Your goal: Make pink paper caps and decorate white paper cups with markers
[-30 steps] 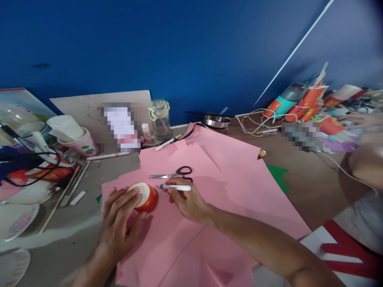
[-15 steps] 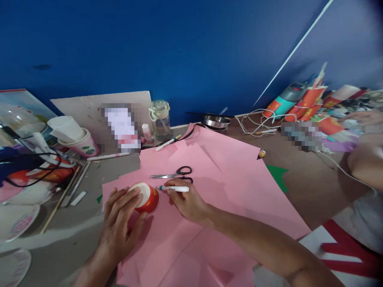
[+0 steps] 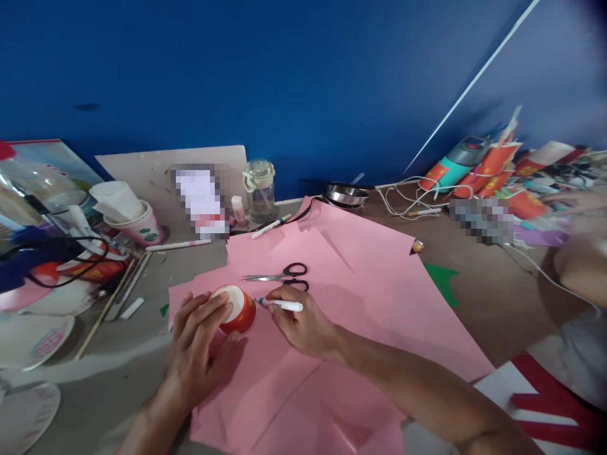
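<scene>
A red paper cup [image 3: 245, 315] stands upside down on the pink paper [image 3: 374, 278], its pale base facing up. My left hand [image 3: 202, 338] grips it, fingers across the base and thumb low on the near side. In my right hand [image 3: 303, 319] is a white marker [image 3: 284, 305] with a teal tip end, pinched between thumb and fingers. The tip points left, close against the cup's right side at the paper; whether it touches the cup I cannot tell. Just beyond my right hand lie black-handled scissors [image 3: 277, 276] on the paper.
At the back stand a clear water bottle [image 3: 260, 193], a glue stick [image 3: 238, 210] and a metal bowl [image 3: 346, 194]. Cups, bowls and a wooden stick [image 3: 105, 311] crowd the left. On the right are a white cable [image 3: 391, 202], a teal bottle [image 3: 455, 169] and another person's arm [image 3: 581, 253].
The marker tip has shifted slightly along the cup's right side towards me, and the pen lies a little differently. My left hand keeps its hold. The whole view has moved slightly.
</scene>
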`<state>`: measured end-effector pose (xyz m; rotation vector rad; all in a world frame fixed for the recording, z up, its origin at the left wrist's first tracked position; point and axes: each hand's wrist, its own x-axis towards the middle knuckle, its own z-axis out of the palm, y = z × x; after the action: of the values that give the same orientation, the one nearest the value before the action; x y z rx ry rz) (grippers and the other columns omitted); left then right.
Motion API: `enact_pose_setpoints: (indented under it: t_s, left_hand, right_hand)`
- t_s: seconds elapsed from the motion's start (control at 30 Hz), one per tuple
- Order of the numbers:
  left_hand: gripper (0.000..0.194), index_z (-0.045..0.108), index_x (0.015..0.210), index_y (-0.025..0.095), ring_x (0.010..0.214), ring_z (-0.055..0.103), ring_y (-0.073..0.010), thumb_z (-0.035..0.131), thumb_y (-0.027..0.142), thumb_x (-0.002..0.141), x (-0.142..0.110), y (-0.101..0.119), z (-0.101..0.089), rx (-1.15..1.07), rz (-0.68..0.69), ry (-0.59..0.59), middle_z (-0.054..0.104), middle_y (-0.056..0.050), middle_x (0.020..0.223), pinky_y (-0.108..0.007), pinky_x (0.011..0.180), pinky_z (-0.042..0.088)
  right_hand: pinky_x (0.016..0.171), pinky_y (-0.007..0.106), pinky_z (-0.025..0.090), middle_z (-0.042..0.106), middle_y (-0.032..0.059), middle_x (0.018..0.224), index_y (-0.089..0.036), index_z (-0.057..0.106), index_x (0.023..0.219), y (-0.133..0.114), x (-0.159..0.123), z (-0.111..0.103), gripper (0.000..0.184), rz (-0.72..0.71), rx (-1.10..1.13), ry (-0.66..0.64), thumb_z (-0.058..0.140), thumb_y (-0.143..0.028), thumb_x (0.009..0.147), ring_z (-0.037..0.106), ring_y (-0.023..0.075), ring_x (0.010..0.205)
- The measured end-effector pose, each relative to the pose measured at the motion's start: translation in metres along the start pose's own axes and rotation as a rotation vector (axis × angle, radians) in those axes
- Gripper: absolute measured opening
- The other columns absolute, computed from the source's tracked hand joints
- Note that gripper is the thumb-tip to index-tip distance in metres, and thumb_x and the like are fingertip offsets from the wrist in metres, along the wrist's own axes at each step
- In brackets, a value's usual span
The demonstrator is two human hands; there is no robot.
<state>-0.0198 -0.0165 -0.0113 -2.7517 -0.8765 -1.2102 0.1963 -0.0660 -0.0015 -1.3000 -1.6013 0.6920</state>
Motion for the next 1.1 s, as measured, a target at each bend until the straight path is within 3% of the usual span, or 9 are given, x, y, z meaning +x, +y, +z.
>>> enact_pose_setpoints:
  t_s: [0.3,0.63,0.77,0.9,1.1]
  left_hand:
    - [0.050,0.050,0.127,0.022,0.120,0.051,-0.0308,0.064,0.016,0.080,-0.004,-0.002,0.001,0.003,-0.020,-0.019,0.063,-0.012,0.119,-0.056,0.105,0.036]
    - [0.042,0.050,0.124,0.020,0.119,0.050,-0.0290,0.059,0.016,0.084,-0.003,0.004,-0.002,0.010,-0.037,-0.037,0.062,-0.013,0.120,-0.054,0.105,0.036]
    - [0.038,0.049,0.126,0.020,0.119,0.049,-0.0288,0.053,0.021,0.089,-0.003,0.003,-0.001,-0.023,-0.033,-0.028,0.061,-0.013,0.120,-0.054,0.106,0.035]
    - [0.035,0.050,0.127,0.022,0.120,0.047,-0.0287,0.039,0.032,0.096,-0.005,0.001,-0.002,-0.078,-0.058,-0.046,0.060,-0.012,0.123,-0.054,0.106,0.033]
    - [0.045,0.056,0.124,0.023,0.122,0.046,-0.0283,0.026,0.045,0.098,-0.005,0.001,-0.006,-0.148,-0.123,-0.067,0.062,-0.011,0.123,-0.054,0.107,0.032]
  right_hand:
    - [0.063,0.028,0.048,0.066,0.0075,0.078,-0.017,0.058,0.090,-0.008,-0.011,0.004,0.009,-0.101,-0.146,-0.046,0.049,-0.016,0.086,0.061,0.0169,0.069]
    - [0.059,0.028,0.036,0.058,0.0021,0.066,-0.017,0.054,0.075,-0.020,-0.022,0.009,0.011,-0.314,-0.498,-0.152,0.046,-0.013,0.081,0.048,0.0134,0.056]
    - [0.060,0.029,0.032,0.059,0.0029,0.069,-0.017,0.052,0.070,-0.023,-0.026,0.010,0.017,-0.414,-0.598,-0.170,0.044,-0.009,0.082,0.050,0.0139,0.059]
    - [0.062,0.029,0.033,0.059,0.0020,0.067,-0.017,0.052,0.073,-0.025,-0.028,0.012,0.015,-0.404,-0.547,-0.174,0.044,-0.009,0.082,0.051,0.0139,0.059]
    - [0.066,0.030,0.038,0.062,0.0016,0.065,-0.019,0.054,0.081,-0.029,-0.030,0.012,0.012,-0.338,-0.361,-0.209,0.044,-0.012,0.084,0.057,0.0147,0.060]
